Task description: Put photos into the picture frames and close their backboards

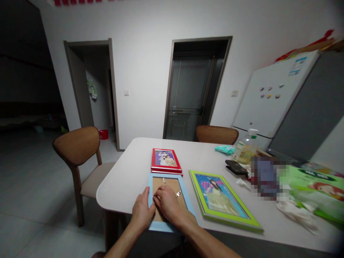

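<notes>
A light blue picture frame (172,226) lies face down at the table's near edge, its brown backing board (159,214) showing. Metal clips sit on the board, one at the top (164,181) and another on the right (178,194). My left hand (142,211) grips the frame's left side. Over the board, my right hand (168,204) pinches at the left edge, where a tiny bit of metal shows; the fingers mostly hide it. Just beyond lies a red picture frame (176,159), stacked on another red one. A lime-green picture frame (197,190) with a photo rests to the right.
On the table's right are a bottle of yellowish liquid (243,150), a black object (235,167), a teal packet (225,149), crumpled tissues (297,213) and a green package (317,182). Wooden chairs stand left (77,147) and behind (217,134). A fridge (271,93) is at right.
</notes>
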`<state>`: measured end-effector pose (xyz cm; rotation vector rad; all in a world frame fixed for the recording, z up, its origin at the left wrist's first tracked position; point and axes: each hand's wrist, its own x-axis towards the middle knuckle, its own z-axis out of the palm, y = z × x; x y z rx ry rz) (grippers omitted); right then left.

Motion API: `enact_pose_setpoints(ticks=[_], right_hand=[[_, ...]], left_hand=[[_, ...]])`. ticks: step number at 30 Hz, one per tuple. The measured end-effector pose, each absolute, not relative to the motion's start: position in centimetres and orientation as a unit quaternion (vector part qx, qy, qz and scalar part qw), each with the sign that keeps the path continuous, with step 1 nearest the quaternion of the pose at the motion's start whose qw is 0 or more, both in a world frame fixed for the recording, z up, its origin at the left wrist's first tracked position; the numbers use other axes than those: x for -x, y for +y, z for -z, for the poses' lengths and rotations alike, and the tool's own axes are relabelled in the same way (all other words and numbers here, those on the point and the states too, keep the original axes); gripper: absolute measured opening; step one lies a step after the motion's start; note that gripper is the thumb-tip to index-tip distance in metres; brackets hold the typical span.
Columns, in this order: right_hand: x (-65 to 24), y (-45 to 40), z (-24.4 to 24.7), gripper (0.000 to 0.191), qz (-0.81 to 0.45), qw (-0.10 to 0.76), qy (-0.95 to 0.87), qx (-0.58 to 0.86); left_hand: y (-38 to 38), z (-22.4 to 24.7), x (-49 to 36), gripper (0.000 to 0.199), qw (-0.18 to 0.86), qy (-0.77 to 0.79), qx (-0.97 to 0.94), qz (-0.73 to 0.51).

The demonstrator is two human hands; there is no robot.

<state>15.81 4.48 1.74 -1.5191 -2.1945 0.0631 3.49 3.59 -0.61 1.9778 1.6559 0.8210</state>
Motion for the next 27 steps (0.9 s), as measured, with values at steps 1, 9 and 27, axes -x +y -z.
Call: enact_pose_setpoints(ticks=[1, 9, 27], right_hand=[[-15.8, 4.6, -1.6, 0.019, -0.016, 0.237, -0.792, 0.562], [-18.6, 4.7, -2.1, 0.021, -0.14, 0.295, -0.794, 0.512], [-21.4, 2.0, -2.7, 0.015, -0.223, 0.276, -0.82, 0.45]], left_hand=[[3.6, 0.6, -3.5, 0.056, 0.215, 0.597, -0.714, -0.296], [3.6, 0.7, -3.5, 0.059, 0.225, 0.606, -0.705, -0.293], [3.5, 0.5, -3.4, 0.059, 0.222, 0.601, -0.704, -0.307]])
